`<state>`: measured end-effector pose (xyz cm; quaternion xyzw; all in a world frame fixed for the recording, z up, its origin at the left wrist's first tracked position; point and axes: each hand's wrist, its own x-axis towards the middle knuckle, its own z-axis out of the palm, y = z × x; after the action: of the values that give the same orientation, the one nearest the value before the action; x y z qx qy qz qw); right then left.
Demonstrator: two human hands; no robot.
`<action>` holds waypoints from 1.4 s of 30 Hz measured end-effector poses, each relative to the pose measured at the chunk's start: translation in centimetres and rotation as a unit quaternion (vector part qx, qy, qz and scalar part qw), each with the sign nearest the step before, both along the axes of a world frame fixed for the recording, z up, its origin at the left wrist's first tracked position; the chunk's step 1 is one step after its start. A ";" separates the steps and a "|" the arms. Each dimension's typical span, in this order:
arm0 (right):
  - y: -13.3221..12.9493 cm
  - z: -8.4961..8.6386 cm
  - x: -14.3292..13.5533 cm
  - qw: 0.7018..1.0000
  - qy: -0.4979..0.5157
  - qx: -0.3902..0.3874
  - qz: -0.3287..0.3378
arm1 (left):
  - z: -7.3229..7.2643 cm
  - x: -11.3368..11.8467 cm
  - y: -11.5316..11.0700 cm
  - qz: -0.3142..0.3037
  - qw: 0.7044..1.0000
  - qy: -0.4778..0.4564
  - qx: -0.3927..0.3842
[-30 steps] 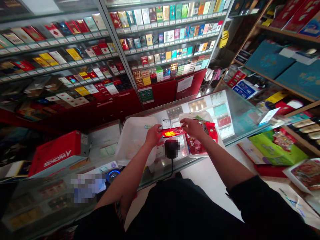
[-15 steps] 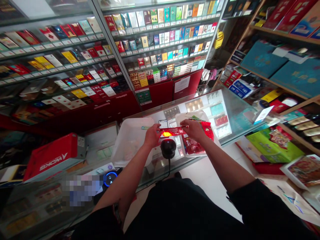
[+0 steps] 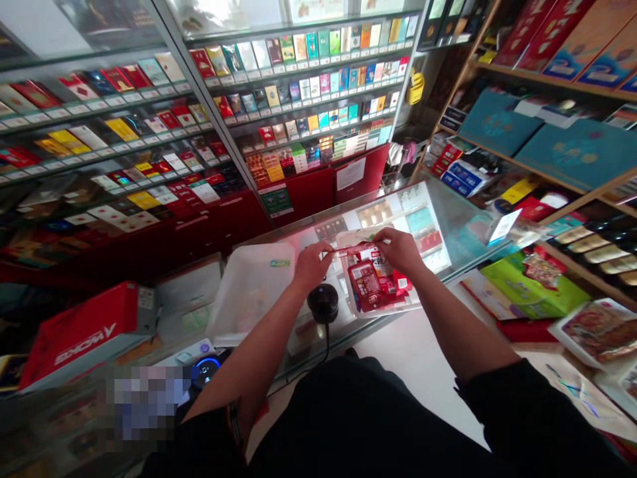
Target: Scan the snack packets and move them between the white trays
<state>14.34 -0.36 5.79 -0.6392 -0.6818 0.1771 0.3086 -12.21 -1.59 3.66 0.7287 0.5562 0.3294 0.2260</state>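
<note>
Thin glossy red plastic packet [image 3: 355,249] — left hand [image 3: 311,267] and right hand [image 3: 399,250] pinch its ends; likely light, soft, slippery, best held by edges. White plastic tray [image 3: 350,238] beneath right fingers.

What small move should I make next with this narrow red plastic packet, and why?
Probably lower the narrow red plastic packet into the right-hand white plastic bin: your left hand and right hand stretch it across that bin's far part, and other red packets already lie inside.
</note>
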 end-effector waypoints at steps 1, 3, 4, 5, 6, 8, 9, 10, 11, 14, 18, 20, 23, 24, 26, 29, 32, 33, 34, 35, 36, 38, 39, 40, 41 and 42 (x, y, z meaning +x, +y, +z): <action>0.2 0.1 0.5 1.000 -0.003 0.003 -0.006 | 0.0 0.5 0.3 -0.003 1.000 0.004 0.007; 0.5 0.1 1.4 1.000 -0.013 0.010 -0.016 | 0.0 1.6 1.0 -0.006 1.000 0.016 0.022; 0.7 0.0 1.9 0.999 -0.020 0.015 -0.021 | -0.1 2.1 1.3 -0.007 0.999 0.025 0.030; 0.9 -0.3 2.4 0.999 -0.027 0.023 -0.025 | -0.2 2.7 1.6 -0.008 0.999 0.034 0.036; 1.2 -0.7 2.9 0.998 -0.035 0.031 -0.029 | -0.3 3.3 2.0 -0.009 0.998 0.045 0.039; 1.6 -1.6 3.8 0.997 -0.048 0.050 -0.035 | -0.6 4.5 2.6 -0.015 0.997 0.062 0.045; 1.8 -2.2 4.3 0.996 -0.055 0.057 -0.036 | -0.9 5.1 2.9 -0.019 0.996 0.068 0.048; 2.0 -2.8 4.8 0.996 -0.061 0.061 -0.036 | -1.1 5.6 3.2 -0.023 0.996 0.074 0.050; 2.2 -3.4 5.3 0.995 -0.068 0.061 -0.034 | -1.4 6.1 3.5 -0.026 0.995 0.080 0.051; 2.4 -5.0 6.6 0.995 -0.087 0.040 -0.028 | -2.2 7.5 4.2 -0.038 0.993 0.106 0.039; 2.4 -6.2 8.0 0.994 -0.107 -0.002 -0.027 | -3.0 8.6 4.4 -0.061 0.989 0.131 0.021; 2.4 -6.4 8.3 0.993 -0.116 -0.008 -0.023 | -3.1 8.8 4.3 -0.060 0.989 0.133 0.015; 2.5 -6.3 8.2 0.993 -0.116 0.001 -0.018 | -3.1 8.8 4.1 -0.048 0.991 0.124 0.014; 2.5 -6.1 7.9 0.993 -0.113 0.005 -0.017 | -3.0 8.6 4.0 -0.044 0.992 0.118 0.014; 2.5 -5.7 7.2 0.994 -0.105 0.016 -0.012 | -2.6 8.1 3.6 -0.038 0.993 0.109 0.009; 2.7 -5.1 5.6 0.995 -0.091 0.040 -0.008 | -2.1 6.6 2.9 -0.013 0.994 0.112 -0.002; 2.7 -4.5 3.4 0.995 -0.078 0.061 -0.004 | -1.8 4.3 2.1 0.013 0.993 0.117 -0.005; 2.7 -4.3 2.6 0.995 -0.074 0.066 0.002 | -1.9 3.3 1.8 0.018 0.993 0.117 -0.005; 2.7 -4.1 1.7 0.995 -0.070 0.070 0.007 | -2.0 2.3 1.4 0.022 0.993 0.117 -0.003; 2.6 -3.8 0.7 0.995 -0.066 0.071 0.013 | -2.1 1.2 1.1 0.028 0.993 0.116 -0.002; 2.5 -3.5 -0.3 0.995 -0.062 0.071 0.020 | -2.2 0.1 0.8 0.036 0.993 0.116 -0.001; 2.3 -3.0 -2.5 0.996 -0.060 0.065 0.033 | -2.5 -2.3 0.0 0.053 0.992 0.118 -0.004; 2.2 -2.7 -3.7 0.995 -0.060 0.063 0.040 | -2.6 -3.5 -0.3 0.062 0.991 0.120 -0.009; 2.1 -2.6 -4.9 0.995 -0.061 0.061 0.048 | -2.7 -4.7 -0.7 0.071 0.990 0.122 -0.016; 2.1 -2.5 -6.2 0.995 -0.061 0.062 0.058 | -2.8 -5.9 -1.1 0.081 0.989 0.122 -0.023; 2.0 -2.4 -7.4 0.994 -0.059 0.063 0.066 | -2.9 -7.0 -1.4 0.088 0.988 0.122 -0.029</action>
<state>6.91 1.63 3.39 -0.5810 -0.7496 0.1156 0.2952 -19.25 -3.02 0.80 0.7046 0.6511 0.2405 0.1477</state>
